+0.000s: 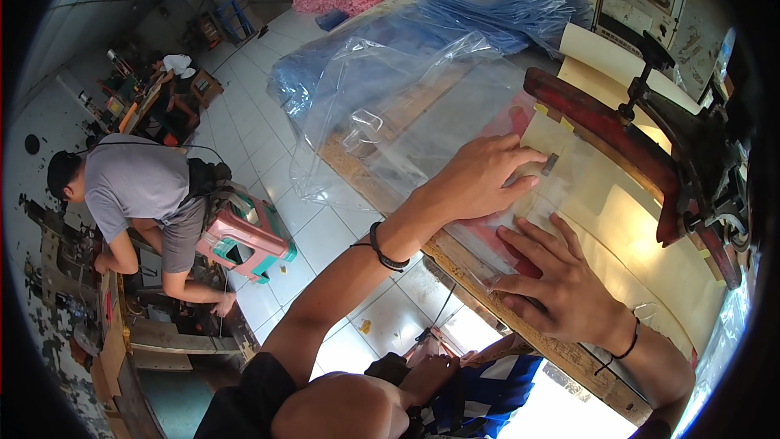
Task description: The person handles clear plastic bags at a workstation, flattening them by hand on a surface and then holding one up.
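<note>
My left hand (pixel 490 177) rests on clear plastic sheeting (pixel 406 126) on the workbench, thumb and forefinger apart. Just beyond its forefinger lies a small grey strip (pixel 550 164); whether the fingertip touches it I cannot tell. Nearer to me, my right hand (pixel 556 280) lies on the plastic with its fingers spread, holding nothing. Under the plastic a red patch (pixel 508 126) shows between the hands and beyond them. A cream sheet (pixel 617 219) covers the bench to the right of both hands.
A curved red-brown press bar (pixel 601 134) on a dark metal arm (pixel 678 126) stands right of my hands. Blue-tinted plastic sheets (pixel 504 4) are piled at the bench's far end. At left, a co-worker (pixel 146 187) bends over another bench near a pink and green stool (pixel 244 236).
</note>
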`<state>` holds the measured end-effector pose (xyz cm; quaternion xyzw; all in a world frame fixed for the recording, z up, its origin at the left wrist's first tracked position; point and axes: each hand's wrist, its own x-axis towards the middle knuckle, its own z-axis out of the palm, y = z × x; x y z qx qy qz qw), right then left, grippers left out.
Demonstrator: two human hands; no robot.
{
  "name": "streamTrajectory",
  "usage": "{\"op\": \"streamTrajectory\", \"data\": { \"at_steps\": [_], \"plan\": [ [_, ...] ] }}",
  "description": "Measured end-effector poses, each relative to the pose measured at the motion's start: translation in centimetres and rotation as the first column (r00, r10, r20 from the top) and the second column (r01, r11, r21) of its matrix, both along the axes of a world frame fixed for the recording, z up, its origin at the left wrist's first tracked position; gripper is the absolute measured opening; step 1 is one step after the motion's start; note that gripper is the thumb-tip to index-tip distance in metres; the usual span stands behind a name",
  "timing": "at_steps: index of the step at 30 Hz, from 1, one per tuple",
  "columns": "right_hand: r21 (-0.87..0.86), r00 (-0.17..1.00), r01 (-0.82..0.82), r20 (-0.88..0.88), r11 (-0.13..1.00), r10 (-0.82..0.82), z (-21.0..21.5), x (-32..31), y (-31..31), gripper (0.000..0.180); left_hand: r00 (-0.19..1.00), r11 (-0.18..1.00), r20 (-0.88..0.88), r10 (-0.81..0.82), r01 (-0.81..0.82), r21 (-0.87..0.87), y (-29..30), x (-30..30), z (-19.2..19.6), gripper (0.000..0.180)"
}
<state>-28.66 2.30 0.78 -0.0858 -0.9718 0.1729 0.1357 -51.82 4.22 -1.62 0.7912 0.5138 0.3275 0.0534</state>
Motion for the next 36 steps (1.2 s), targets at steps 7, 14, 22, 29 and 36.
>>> {"op": "streamTrajectory", "data": {
  "at_steps": [7, 14, 22, 29, 36],
  "plan": [
    [0.002, 1.000, -0.001, -0.022, 1.000, 0.001, 0.0, 0.2, 0.1, 0.033, 1.000, 1.000, -0.026, 0.004, -0.005, -0.027, 0.1, 0.1, 0.3, 0.033],
    [0.008, 0.999, -0.011, -0.032, 1.000, 0.012, -0.2, 0.3, 0.0, 0.031, 1.000, 0.999, -0.017, 0.004, -0.005, -0.051, -0.1, 0.1, 0.5, 0.033],
    [0.015, 0.999, -0.022, -0.032, 1.000, 0.022, -0.6, 0.5, 0.2, 0.029, 1.000, 0.996, 0.003, 0.021, -0.021, -0.088, -0.3, 0.5, 1.1, 0.032],
    [0.011, 0.998, -0.034, -0.048, 0.999, 0.034, -0.6, 0.7, 0.2, 0.028, 1.000, 0.998, 0.013, -0.004, 0.005, -0.065, -0.2, 0.4, 1.1, 0.036],
    [-0.003, 0.998, -0.028, -0.060, 1.000, 0.028, -0.8, 0.7, 0.1, 0.023, 1.000, 0.989, -0.004, 0.011, -0.012, -0.144, -0.4, 0.7, 1.7, 0.034]
  ]
}}
